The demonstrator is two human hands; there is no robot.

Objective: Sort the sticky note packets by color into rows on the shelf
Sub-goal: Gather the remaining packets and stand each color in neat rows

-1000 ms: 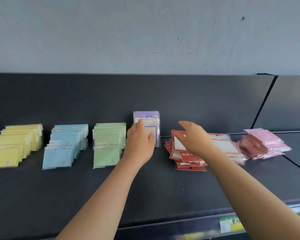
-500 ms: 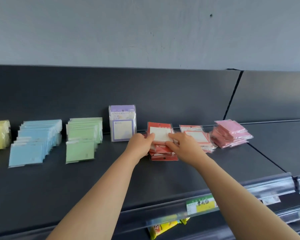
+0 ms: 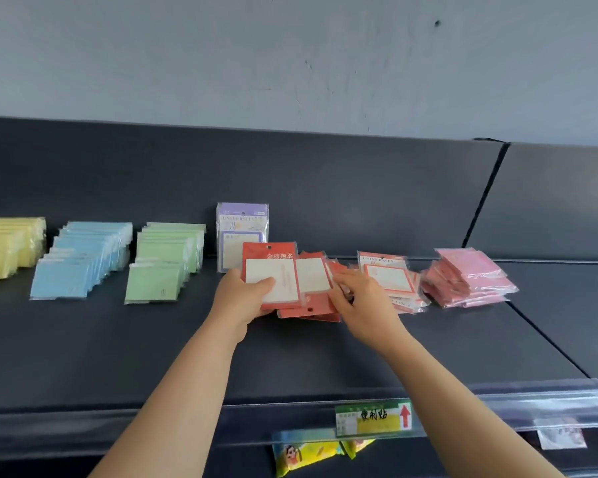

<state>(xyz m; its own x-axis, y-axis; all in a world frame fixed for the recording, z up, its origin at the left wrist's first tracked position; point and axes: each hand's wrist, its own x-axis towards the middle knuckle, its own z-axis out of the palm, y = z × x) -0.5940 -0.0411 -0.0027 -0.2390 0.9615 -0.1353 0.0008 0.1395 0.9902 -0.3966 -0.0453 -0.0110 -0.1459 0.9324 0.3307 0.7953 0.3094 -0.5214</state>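
Change: a second ago the left hand (image 3: pixel 246 298) was at the purple packet (image 3: pixel 242 232) and the right hand (image 3: pixel 363 298) was over the red pile (image 3: pixel 311 307). Since then both came to the pile, and one red packet (image 3: pixel 271 274) is now lifted off it.
Left hand: centre of frame, grips the red packet. Thumb on its white front, other fingers hidden behind, top edge tipped up.
Right hand: just right of centre, fingers stretched out and resting on the red pile. No pinch seen.
Red pile: loose and fanned, centre of frame, just right of the purple packet.
Red-bordered packets (image 3: pixel 387 277): messy heap to the right, touching the pile.
Pink pile (image 3: pixel 470 281): further right, stacked roughly, not in a row.
Purple packet: stands upright against the back panel, partly behind the lifted red packet.
Done rows: yellow row (image 3: pixel 7 250) at the left edge, then blue row (image 3: pixel 83 257), then green row (image 3: pixel 163 263), all overlapped neatly.
Shelf (image 3: pixel 290 357): dark, holds everything. Price label (image 3: pixel 373 417) is on its front rail, lower right.
Meaning: purple looks placed, work has probably moved on to red. Likely step is laying a red row beside purple.
Left to do: red, red-bordered and pink packets are all unsorted, so roughly halfway.
Watch: slippery wrappers, so the pile may slide when packets are pulled.
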